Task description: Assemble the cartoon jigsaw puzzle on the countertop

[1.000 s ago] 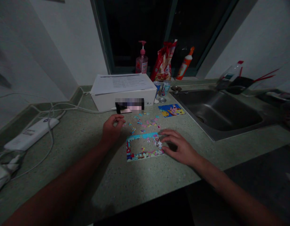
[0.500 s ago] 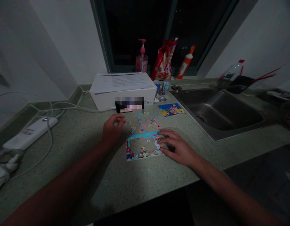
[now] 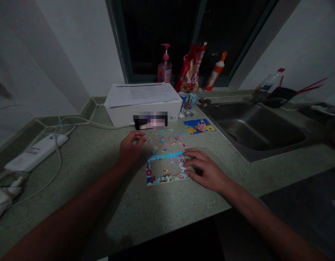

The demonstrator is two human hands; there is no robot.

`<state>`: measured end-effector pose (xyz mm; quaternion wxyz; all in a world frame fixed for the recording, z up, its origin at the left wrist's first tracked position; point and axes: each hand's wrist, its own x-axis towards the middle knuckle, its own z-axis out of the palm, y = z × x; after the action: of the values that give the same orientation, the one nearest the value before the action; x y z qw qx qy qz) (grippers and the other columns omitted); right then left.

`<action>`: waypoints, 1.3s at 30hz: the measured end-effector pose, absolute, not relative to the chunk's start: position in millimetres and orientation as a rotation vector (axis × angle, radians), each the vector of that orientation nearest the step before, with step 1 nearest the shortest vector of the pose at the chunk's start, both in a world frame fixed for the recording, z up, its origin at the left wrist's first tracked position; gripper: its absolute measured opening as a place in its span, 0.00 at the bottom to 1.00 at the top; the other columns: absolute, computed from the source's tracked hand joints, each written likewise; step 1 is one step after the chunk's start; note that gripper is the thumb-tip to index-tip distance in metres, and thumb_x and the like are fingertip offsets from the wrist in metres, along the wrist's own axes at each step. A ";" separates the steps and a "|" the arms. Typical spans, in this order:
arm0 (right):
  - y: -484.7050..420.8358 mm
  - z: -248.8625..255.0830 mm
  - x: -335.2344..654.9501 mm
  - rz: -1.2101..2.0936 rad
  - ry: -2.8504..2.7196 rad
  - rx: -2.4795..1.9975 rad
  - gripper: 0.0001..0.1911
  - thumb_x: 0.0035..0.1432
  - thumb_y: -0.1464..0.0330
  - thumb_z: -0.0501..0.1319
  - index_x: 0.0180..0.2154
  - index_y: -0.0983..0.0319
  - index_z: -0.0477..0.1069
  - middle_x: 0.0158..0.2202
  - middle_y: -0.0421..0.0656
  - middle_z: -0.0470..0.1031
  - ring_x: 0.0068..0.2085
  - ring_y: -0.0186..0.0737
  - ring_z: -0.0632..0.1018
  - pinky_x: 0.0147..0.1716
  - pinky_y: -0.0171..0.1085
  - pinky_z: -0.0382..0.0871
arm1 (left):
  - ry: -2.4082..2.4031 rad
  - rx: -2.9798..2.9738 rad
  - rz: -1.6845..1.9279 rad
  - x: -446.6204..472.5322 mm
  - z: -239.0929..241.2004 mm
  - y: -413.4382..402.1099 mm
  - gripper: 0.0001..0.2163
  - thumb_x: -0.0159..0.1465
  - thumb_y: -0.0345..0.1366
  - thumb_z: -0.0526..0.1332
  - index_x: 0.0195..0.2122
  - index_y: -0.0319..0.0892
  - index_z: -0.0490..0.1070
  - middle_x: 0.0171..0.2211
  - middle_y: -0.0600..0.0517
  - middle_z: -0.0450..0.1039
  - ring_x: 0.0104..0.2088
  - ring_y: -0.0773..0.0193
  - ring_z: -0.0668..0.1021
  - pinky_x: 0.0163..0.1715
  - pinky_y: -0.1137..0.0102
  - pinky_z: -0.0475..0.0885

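The left hand [image 3: 130, 150] is curling its fingers toward the thumb, and I cannot tell whether it is pinching anything. The right hand [image 3: 206, 170] is lying half open, touching the right edge of the one part-built jigsaw puzzle [image 3: 164, 177] on the speckled green countertop [image 3: 102, 210]. Around twenty loose pieces [image 3: 167, 139] are scattering just beyond, near one picture card [image 3: 199, 126]. Farther back, one white box [image 3: 156, 116] is holding papers beside two cans [image 3: 187, 100] and one steel sink [image 3: 254, 127], below one pump bottle [image 3: 164, 69], one red bag [image 3: 189, 70] and one orange bottle [image 3: 215, 77].
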<state>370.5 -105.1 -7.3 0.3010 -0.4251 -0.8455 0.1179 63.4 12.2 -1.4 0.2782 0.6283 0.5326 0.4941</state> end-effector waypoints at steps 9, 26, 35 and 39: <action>-105.6 -7.0 370.2 0.285 -2.248 -1.078 0.11 0.66 0.67 0.68 0.51 0.54 0.76 0.60 0.48 0.75 0.66 0.52 0.72 0.63 0.58 0.70 | 1.430 1.710 1.338 63.5 -2.4 12.9 0.08 0.61 0.38 0.61 0.39 0.45 0.76 0.31 0.53 0.82 0.35 0.57 0.83 0.48 0.60 0.76; -105.3 -5.0 367.6 0.274 -2.287 -1.076 0.11 0.68 0.68 0.66 0.51 0.53 0.77 0.60 0.48 0.74 0.65 0.52 0.71 0.63 0.60 0.70 | 1.423 1.706 1.331 63.8 -1.7 12.6 0.07 0.60 0.37 0.61 0.39 0.46 0.75 0.30 0.52 0.81 0.35 0.57 0.83 0.48 0.58 0.75; -104.3 -5.5 367.7 0.269 -2.284 -1.081 0.09 0.68 0.68 0.66 0.49 0.54 0.77 0.60 0.48 0.75 0.65 0.52 0.72 0.63 0.59 0.71 | 1.425 1.713 1.329 64.2 -0.1 11.7 0.07 0.60 0.38 0.61 0.39 0.45 0.76 0.31 0.51 0.81 0.35 0.56 0.83 0.48 0.57 0.75; -104.4 -5.3 367.9 0.261 -2.291 -1.079 0.09 0.68 0.68 0.66 0.49 0.54 0.77 0.60 0.48 0.75 0.65 0.52 0.72 0.62 0.59 0.71 | 1.429 1.706 1.327 64.0 -2.0 12.7 0.08 0.61 0.39 0.61 0.40 0.45 0.76 0.32 0.50 0.82 0.35 0.55 0.83 0.47 0.57 0.75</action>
<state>367.9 -104.4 -5.3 0.2934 -0.4052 -0.8603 0.0980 64.0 12.7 -2.0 0.2716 0.6337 0.5308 0.4928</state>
